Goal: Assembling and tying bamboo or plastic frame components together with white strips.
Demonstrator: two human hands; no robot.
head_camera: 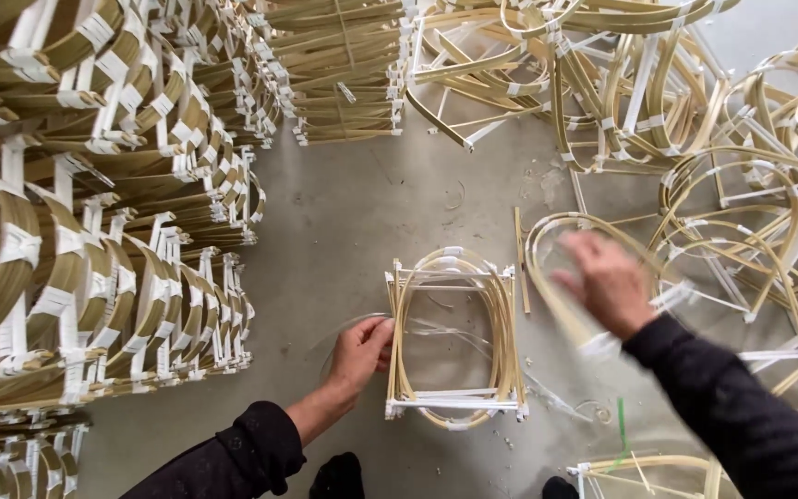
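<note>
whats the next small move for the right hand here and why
Probably bring the bamboo hoop frame in the right hand over onto the small stack of frames on the floor. The left hand grips that stack's left edge, steadying it, and the right hand is blurred mid-motion just beside it with a loose frame, so laying it on top looks likeliest.

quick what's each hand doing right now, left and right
Left hand: fingers closed on the left edge of the small bamboo frame stack.
Right hand: blurred, at a loose bamboo hoop; grip cannot be told.
</note>
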